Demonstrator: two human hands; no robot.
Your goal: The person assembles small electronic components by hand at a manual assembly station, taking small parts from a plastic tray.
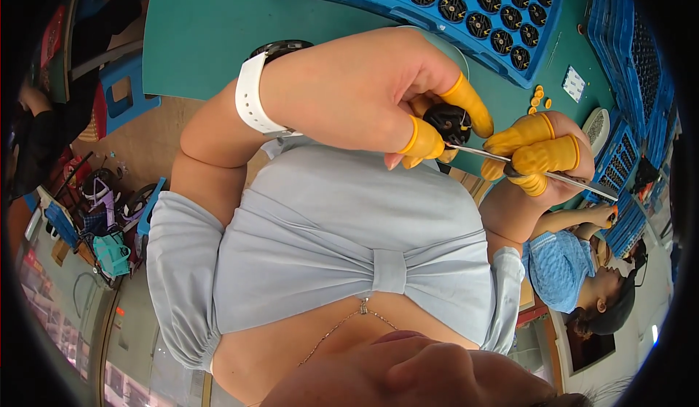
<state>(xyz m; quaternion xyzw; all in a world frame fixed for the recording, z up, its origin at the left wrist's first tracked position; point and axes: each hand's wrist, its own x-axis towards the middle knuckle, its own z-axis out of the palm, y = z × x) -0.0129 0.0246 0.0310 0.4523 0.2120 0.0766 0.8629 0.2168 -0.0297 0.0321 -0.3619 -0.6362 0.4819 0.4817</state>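
Note:
My left hand, with yellow finger cots and a white watch strap at the wrist, is closed on a small round black part gripped between thumb and fingers. Yellow bits show on the part's open face, but its finer details are too small to make out. Yellow finger cots also cover fingers of my right hand, which is closed around metal tweezers. The thin tips of the tweezers reach the lower edge of the black part, beside my left thumb. Whether they pinch anything there I cannot tell.
A blue tray with several rows of similar round black parts lies on the green table. Small yellow rings and a white card lie beyond my right hand. Blue trays stand stacked at right, near another person.

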